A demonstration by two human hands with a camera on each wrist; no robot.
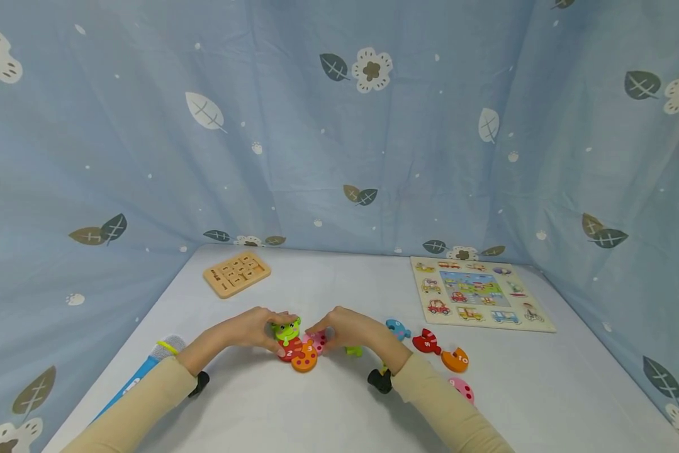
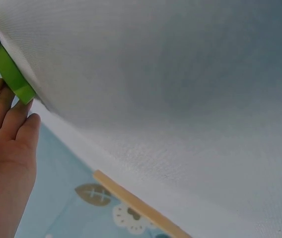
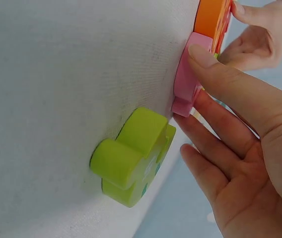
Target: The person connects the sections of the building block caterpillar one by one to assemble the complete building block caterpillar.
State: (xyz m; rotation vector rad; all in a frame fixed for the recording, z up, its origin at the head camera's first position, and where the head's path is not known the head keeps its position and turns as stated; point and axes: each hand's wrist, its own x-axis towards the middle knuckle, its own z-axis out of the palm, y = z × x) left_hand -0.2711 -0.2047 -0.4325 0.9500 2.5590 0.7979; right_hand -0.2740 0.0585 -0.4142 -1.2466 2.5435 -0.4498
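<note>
My left hand [image 1: 253,327] holds a green smiling-head puzzle piece [image 1: 286,331] and a red piece numbered 2 [image 1: 289,350], thumb on the red one and fingers behind the green one. An orange piece numbered 3 [image 1: 305,360] adjoins the red piece. Beside it lies a pink spotted piece [image 3: 185,74], pinched by my right hand [image 1: 346,328] between thumb and fingers. The right wrist view shows the pink piece against the orange one. A loose lime-green piece [image 3: 136,156] lies flat near the right hand's fingers.
To the right lie blue [image 1: 397,328], red [image 1: 426,341], orange [image 1: 455,360] and pink [image 1: 462,389] pieces, partly behind the right arm. A wooden picture board [image 1: 420,277] is at back right, a wooden number puzzle [image 1: 237,274] at back left. A toy microphone [image 1: 138,375] lies by the left arm.
</note>
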